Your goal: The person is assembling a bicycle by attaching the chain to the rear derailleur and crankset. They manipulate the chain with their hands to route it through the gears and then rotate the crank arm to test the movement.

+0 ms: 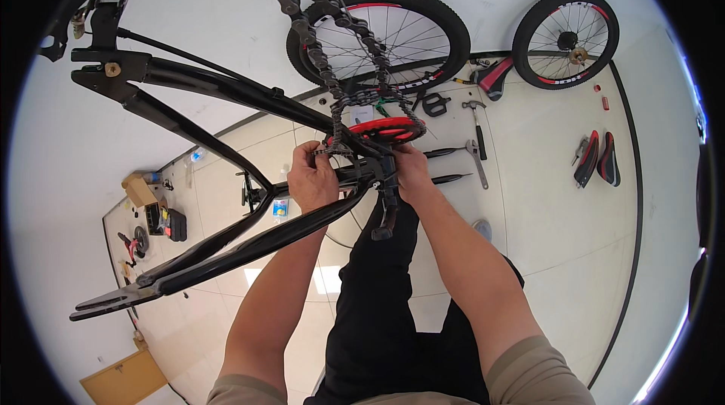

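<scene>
A pale, glossy tiled floor [544, 201] fills the right and lower part of the frame, its thin grout lines bending toward the rim. A bright patch of reflected light [321, 278] lies on the tiles at lower centre. A plain white wall [226, 20] takes up the upper left, meeting the floor along a dark baseboard [623, 103] that curves down the right side. A light brown wooden panel [123, 379] shows at the lower left edge.
</scene>
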